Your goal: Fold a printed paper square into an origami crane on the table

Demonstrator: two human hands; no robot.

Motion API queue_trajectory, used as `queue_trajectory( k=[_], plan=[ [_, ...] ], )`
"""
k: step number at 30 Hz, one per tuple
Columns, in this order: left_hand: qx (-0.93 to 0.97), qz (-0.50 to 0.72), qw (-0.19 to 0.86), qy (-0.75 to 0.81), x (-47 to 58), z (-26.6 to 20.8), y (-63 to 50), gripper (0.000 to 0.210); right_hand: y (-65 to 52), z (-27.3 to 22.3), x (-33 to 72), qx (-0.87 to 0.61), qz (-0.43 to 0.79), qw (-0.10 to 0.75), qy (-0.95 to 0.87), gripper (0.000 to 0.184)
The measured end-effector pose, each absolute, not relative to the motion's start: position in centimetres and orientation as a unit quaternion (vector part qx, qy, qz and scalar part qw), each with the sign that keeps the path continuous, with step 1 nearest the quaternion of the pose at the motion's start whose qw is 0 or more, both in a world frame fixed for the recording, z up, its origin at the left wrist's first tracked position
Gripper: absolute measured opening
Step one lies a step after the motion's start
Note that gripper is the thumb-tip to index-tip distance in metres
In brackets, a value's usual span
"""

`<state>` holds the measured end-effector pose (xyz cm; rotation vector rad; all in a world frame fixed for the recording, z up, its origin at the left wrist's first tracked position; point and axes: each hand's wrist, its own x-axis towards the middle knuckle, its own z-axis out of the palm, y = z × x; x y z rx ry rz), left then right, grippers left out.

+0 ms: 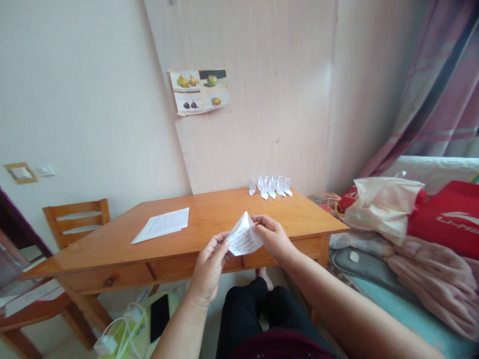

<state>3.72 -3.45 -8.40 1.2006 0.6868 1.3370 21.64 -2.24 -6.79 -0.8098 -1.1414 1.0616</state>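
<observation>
Between my two hands is a folded sheet of white printed paper [245, 239], with a point at its top and lines of print on the side facing me. My left hand [209, 264] pinches its left edge between thumb and fingers. On the upper right edge, my right hand [275, 237] grips it the same way. The paper is held up just above the table's front edge. Several small folded paper figures [272, 187] stand grouped at the table's back right. A stack of printed sheets [162, 224] lies on the left part of the table.
The wooden table [209, 209] has drawers in front. A wooden chair [78, 214] is at the left. Below stands a light green surface with a black phone [159, 317] and white cables [125, 324]. At the right, a bed holds a red bag [445, 214] and a pink blanket [434, 284].
</observation>
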Motion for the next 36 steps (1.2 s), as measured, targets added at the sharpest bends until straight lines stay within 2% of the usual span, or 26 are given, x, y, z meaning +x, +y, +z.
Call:
queue_trajectory(
  k=[4, 6, 11, 13, 16, 19, 21, 30, 36],
  plan=[
    [0.461, 0.591, 0.606, 0.267, 3.9, -8.3, -3.2, 0.035, -1.9, -7.5, 21.7, -0.363, 0.457, 0.620, -0.526, 0.031],
    [0.450, 0.593, 0.611, 0.268, 3.9, -8.4, -3.0, 0.037, -1.6, -8.1, 21.8, -0.390, 0.422, 0.601, -0.556, 0.039],
    [0.520, 0.585, 0.544, 0.302, 3.4, -8.9, -2.5, 0.032, -1.6, -8.7, 22.2, -0.485, 0.157, 0.512, -0.691, 0.066],
    [0.555, 0.572, 0.510, 0.323, 3.2, -9.0, -2.4, 0.032, -2.1, -8.1, 22.3, -0.493, 0.062, 0.452, -0.741, 0.065],
    [0.588, 0.546, 0.485, 0.347, 3.0, -9.0, -2.4, 0.034, -3.1, -6.9, 22.2, -0.500, 0.009, 0.385, -0.776, 0.054],
    [0.613, 0.522, 0.482, 0.346, 2.9, -8.8, -2.6, 0.034, -3.5, -6.0, 22.2, -0.501, 0.046, 0.357, -0.787, 0.027],
    [0.615, 0.516, 0.490, 0.339, 3.0, -8.5, -2.7, 0.033, -3.4, -5.9, 22.3, -0.494, 0.086, 0.358, -0.788, 0.017],
    [0.537, 0.593, 0.517, 0.304, 3.4, -8.4, -3.0, 0.044, -2.1, -7.5, 22.4, -0.492, 0.231, 0.476, -0.691, 0.030],
    [0.470, 0.616, 0.577, 0.259, 3.7, -8.4, -2.8, 0.034, -2.2, -7.8, 22.0, -0.425, 0.369, 0.522, -0.641, 0.034]
  ],
)
